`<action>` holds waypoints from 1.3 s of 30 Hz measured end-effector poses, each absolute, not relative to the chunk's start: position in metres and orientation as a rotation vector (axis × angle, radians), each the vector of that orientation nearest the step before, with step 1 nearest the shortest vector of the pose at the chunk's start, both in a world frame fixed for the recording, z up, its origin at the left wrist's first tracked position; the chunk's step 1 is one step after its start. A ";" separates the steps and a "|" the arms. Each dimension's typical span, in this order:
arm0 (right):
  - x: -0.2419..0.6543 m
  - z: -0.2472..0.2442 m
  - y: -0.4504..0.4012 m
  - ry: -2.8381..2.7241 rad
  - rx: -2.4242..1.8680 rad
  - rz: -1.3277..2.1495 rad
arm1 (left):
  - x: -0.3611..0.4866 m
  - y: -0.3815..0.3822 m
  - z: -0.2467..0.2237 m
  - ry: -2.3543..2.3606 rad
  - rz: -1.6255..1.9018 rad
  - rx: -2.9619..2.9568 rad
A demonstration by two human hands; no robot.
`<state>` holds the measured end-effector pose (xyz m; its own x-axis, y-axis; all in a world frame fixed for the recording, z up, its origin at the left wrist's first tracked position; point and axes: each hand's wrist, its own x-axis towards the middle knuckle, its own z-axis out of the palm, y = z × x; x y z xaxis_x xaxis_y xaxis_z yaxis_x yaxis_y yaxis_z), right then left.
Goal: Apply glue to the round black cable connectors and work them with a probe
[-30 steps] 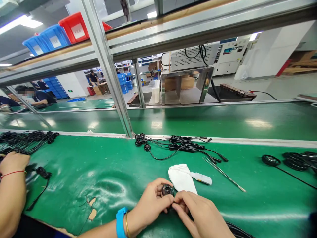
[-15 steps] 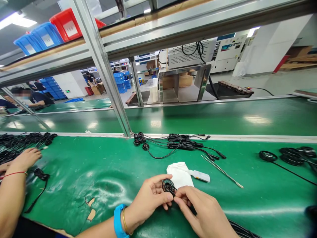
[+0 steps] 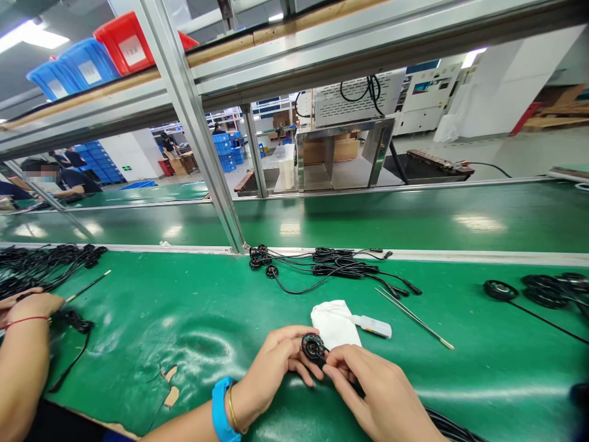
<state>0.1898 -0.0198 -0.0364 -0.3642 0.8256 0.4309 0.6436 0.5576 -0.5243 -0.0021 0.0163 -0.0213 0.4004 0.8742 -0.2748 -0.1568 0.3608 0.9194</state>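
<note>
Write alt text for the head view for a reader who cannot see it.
The left hand and right hand pinch a small black disc over a green workbench, beside a white cloth; black cables and tweezers lie nearby.

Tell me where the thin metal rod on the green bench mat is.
In the head view, the thin metal rod lies on the green mat right of centre, just right of the white-handled tool and below the black cables.

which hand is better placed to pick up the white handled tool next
Probably the right hand: it is nearest the white-handled tool and only pinches the round black part, while the left hand cradles that part.
</note>
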 end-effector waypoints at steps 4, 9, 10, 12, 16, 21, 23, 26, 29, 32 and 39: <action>0.189 -0.033 -0.020 -2.132 -1.198 0.316 | -0.004 0.014 -0.014 0.888 0.774 1.095; 0.188 -0.033 -0.020 -2.104 -1.214 0.174 | -0.005 0.012 -0.008 0.948 0.860 1.431; 0.187 -0.033 -0.020 -2.096 -1.196 0.130 | -0.005 0.011 -0.007 0.982 0.894 1.536; 0.187 -0.030 -0.021 -2.086 -1.146 0.046 | -0.006 0.010 -0.007 1.033 0.941 1.712; 0.186 -0.024 -0.021 -2.076 -1.077 -0.045 | -0.007 0.008 -0.010 1.039 0.956 1.820; 0.185 -0.024 -0.020 -2.086 -1.065 -0.054 | -0.005 0.007 -0.014 1.037 0.954 1.825; 0.185 -0.026 -0.020 -2.090 -1.069 -0.047 | -0.005 0.008 -0.013 1.031 0.950 1.845; 0.185 -0.027 -0.020 -2.091 -1.063 -0.019 | -0.004 0.007 -0.009 0.957 0.938 1.921; 0.186 -0.026 -0.022 -2.129 -1.081 0.106 | -0.006 0.007 -0.006 0.813 0.941 1.981; 0.187 -0.026 -0.023 -2.230 -1.100 0.267 | -0.012 0.015 -0.008 0.932 1.021 1.982; 0.188 -0.031 -0.023 -2.315 -1.044 0.274 | -0.044 0.084 -0.033 1.537 1.199 2.052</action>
<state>0.1885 -0.0226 -0.0315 -0.5261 0.7383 0.4220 0.6194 0.6727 -0.4047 -0.0443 0.0843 -0.0329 0.0740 0.8982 0.4333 0.6385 -0.3764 0.6713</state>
